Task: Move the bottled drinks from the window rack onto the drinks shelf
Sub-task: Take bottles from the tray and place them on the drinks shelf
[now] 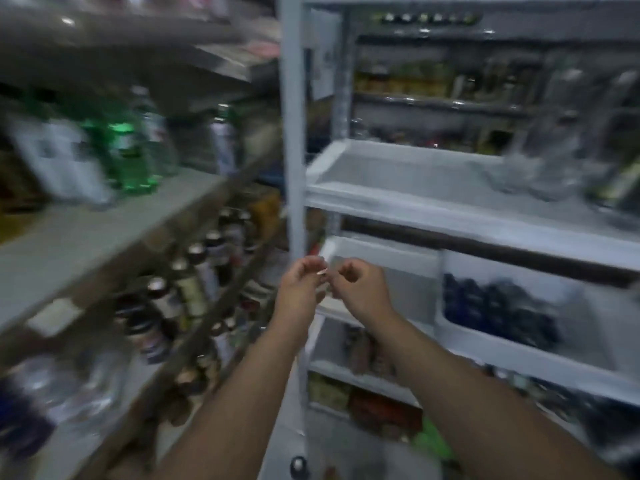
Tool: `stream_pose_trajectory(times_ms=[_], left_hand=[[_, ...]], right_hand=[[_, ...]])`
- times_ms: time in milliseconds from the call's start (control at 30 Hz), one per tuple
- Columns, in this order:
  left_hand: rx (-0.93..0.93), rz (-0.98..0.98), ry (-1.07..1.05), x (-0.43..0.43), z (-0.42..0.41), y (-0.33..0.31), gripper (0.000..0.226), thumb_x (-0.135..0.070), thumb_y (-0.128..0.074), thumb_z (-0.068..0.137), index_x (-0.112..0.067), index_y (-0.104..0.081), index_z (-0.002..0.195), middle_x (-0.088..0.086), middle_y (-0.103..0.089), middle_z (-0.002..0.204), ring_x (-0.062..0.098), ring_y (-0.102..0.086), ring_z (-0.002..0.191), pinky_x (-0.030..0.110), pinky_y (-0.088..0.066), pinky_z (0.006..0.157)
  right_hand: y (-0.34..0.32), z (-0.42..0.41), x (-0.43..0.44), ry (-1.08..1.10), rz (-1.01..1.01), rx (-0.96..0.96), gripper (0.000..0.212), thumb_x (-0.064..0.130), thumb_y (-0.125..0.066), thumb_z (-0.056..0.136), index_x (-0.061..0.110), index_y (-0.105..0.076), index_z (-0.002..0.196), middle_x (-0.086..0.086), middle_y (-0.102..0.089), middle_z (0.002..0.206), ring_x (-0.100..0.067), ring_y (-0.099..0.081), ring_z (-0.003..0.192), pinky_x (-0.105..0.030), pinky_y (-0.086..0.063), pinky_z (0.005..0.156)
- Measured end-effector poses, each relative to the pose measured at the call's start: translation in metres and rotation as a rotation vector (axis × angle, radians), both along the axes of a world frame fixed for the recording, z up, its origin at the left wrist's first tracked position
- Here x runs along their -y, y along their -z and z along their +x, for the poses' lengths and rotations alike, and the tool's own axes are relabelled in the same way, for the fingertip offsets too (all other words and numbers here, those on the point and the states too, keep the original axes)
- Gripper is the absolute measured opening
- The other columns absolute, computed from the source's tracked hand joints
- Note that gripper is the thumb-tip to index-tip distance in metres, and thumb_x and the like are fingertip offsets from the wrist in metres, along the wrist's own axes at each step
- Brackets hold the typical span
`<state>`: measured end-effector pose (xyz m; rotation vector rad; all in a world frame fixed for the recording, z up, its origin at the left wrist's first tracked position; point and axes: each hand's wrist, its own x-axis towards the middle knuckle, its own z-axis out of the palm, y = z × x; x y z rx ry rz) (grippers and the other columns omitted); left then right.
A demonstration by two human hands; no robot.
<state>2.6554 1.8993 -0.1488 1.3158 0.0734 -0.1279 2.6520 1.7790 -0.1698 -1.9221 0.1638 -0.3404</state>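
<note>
Bottles stand on both sides, and the blur makes it hard to say which ones are to be moved. On the left, green bottles (pixel 128 157) stand upright on the shelf (pixel 86 237), near its front edge, I think so that they are easy to reach; this is probably the drinks shelf. Below it, dark bottles (pixel 194 271) stand in tight rows with caps up. In the middle, the left hand (pixel 301 289) and the right hand (pixel 362 289) are close together in front of the rack (pixel 450 216), almost touching. Both have the fingers curled and neither carries a bottle; whether they pinch some small pale thing between them I cannot tell. On the right, clear bottles (pixel 561 140) stand on the upper level of the rack, well apart from the hands. I judge these are the next ones to take. Under them a tray (pixel 519 355) holds dark blue items, too blurred to name.
</note>
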Motion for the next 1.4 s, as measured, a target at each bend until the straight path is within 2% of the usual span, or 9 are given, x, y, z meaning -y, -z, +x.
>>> stream_pose_trajectory(times_ms=[167, 300, 400, 500, 600, 733, 1033, 1200, 1400], left_hand=[[-0.089, 0.047, 0.224, 0.145, -0.010, 0.042, 0.024, 0.005, -0.051, 0.088, -0.015, -0.062, 0.084, 0.009, -0.067, 0.088, 0.018, -0.067, 0.080, 0.031, -0.056, 0.073], [-0.136, 0.016, 0.314, 0.227, -0.016, 0.064, 0.019, 0.009, -0.055, 0.088, -0.009, -0.062, 0.088, 0.010, -0.066, 0.086, 0.016, -0.066, 0.076, 0.025, -0.056, 0.068], [-0.199, 0.008, 0.353, 0.274, -0.017, 0.080, 0.025, 0.010, -0.052, 0.091, -0.013, -0.061, 0.086, 0.006, -0.066, 0.086, 0.014, -0.063, 0.072, 0.019, -0.053, 0.060], [-0.266, 0.044, 0.389, 0.308, -0.016, 0.094, 0.028, 0.007, -0.049, 0.093, -0.017, -0.063, 0.087, 0.002, -0.066, 0.090, 0.015, -0.062, 0.079, 0.022, -0.050, 0.066], [-0.311, 0.060, 0.403, 0.333, -0.009, 0.106, 0.029, 0.007, -0.048, 0.094, -0.016, -0.062, 0.085, 0.003, -0.063, 0.089, 0.016, -0.059, 0.077, 0.025, -0.046, 0.067], [-0.344, 0.086, 0.373, 0.348, -0.003, 0.122, 0.027, 0.006, -0.049, 0.094, -0.016, -0.065, 0.086, 0.003, -0.065, 0.088, 0.016, -0.060, 0.074, 0.026, -0.047, 0.066], [-0.245, 0.115, 0.327, 0.306, 0.020, 0.116, 0.019, -0.005, -0.058, 0.092, -0.022, -0.066, 0.092, 0.001, -0.070, 0.096, 0.013, -0.067, 0.083, 0.026, -0.054, 0.069], [-0.272, 0.097, 0.263, 0.243, 0.034, 0.100, 0.015, -0.030, -0.064, 0.091, -0.026, -0.063, 0.106, -0.001, -0.071, 0.103, 0.014, -0.068, 0.094, 0.030, -0.052, 0.073], [-0.094, 0.093, -0.103, 0.098, 0.031, 0.062, 0.017, -0.019, -0.070, 0.087, -0.013, -0.069, 0.103, 0.015, -0.076, 0.096, 0.024, -0.073, 0.082, 0.035, -0.058, 0.077]], right_hand=[[0.038, -0.034, 0.128, 0.213, -0.077, -0.113, 0.014, 0.028, -0.068, 0.086, 0.017, -0.069, 0.078, 0.002, -0.070, 0.072, -0.014, -0.067, 0.070, -0.038, -0.057, 0.067], [0.062, -0.048, 0.213, 0.348, -0.147, -0.130, 0.009, 0.021, -0.071, 0.083, 0.018, -0.065, 0.077, 0.010, -0.065, 0.070, 0.003, -0.059, 0.065, -0.015, -0.045, 0.062], [0.078, -0.045, 0.284, 0.552, -0.310, -0.191, 0.014, 0.021, -0.067, 0.083, 0.009, -0.064, 0.089, -0.008, -0.069, 0.088, -0.021, -0.065, 0.085, -0.032, -0.053, 0.075], [0.099, -0.034, 0.350, 0.624, -0.621, -0.561, 0.057, 0.040, -0.061, 0.085, 0.008, -0.049, 0.131, -0.018, -0.054, 0.130, -0.038, -0.048, 0.124, -0.043, -0.047, 0.099], [0.128, -0.025, 0.384, 0.604, -0.444, -0.862, 0.087, 0.052, -0.069, 0.081, 0.010, -0.031, 0.146, -0.017, -0.043, 0.142, -0.037, -0.044, 0.130, -0.045, -0.045, 0.103], [0.161, -0.017, 0.395, 0.559, -0.404, -1.018, 0.081, 0.055, -0.067, 0.079, 0.015, -0.040, 0.145, -0.015, -0.045, 0.145, -0.037, -0.043, 0.131, -0.046, -0.044, 0.104], [0.103, -0.009, 0.355, 0.554, 0.031, -0.636, 0.057, 0.027, -0.076, 0.069, 0.008, -0.057, 0.119, -0.012, -0.065, 0.114, -0.027, -0.065, 0.097, -0.035, -0.060, 0.081], [0.065, 0.001, 0.246, 0.238, 0.329, -0.540, 0.037, 0.011, -0.079, 0.072, 0.011, -0.060, 0.103, -0.009, -0.068, 0.099, -0.017, -0.068, 0.079, -0.021, -0.053, 0.052], [0.042, 0.016, 0.081, -0.249, 0.263, -0.385, 0.060, 0.018, -0.072, 0.054, 0.009, -0.057, 0.111, -0.007, -0.071, 0.093, -0.014, -0.071, 0.078, -0.026, -0.058, 0.061]])
